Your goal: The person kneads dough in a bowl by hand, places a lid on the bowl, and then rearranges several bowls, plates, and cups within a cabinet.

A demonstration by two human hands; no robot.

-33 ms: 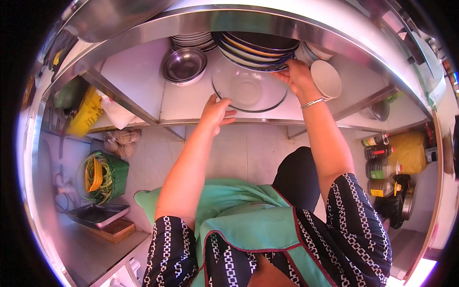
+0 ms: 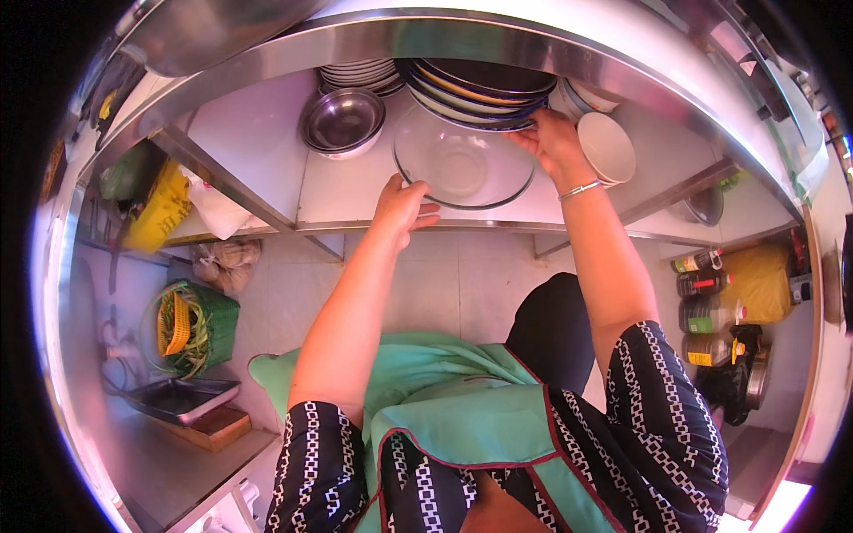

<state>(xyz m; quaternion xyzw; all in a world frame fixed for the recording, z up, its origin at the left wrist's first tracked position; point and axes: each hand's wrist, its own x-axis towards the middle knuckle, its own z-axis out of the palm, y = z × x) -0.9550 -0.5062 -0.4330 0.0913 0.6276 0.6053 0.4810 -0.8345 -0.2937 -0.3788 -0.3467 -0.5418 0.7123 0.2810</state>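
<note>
On the shelf in front of me sits a wide clear glass bowl. My left hand pinches its near left rim between the thumb and fingers. Partly over the bowl's far side is a stack of plates, dark and light with coloured rims. At the near right edge of that stack, my right hand grips the plates, its fingertips partly hidden under them. Beside this hand stands a cream bowl, tilted toward me. A steel bowl rests in a white bowl left of the glass one.
Smaller stacked plates stand behind the steel bowl. A metal shelf edge runs overhead. Shelf dividers flank the compartment. At left are a green basket and a dark tray; several bottles line the right side.
</note>
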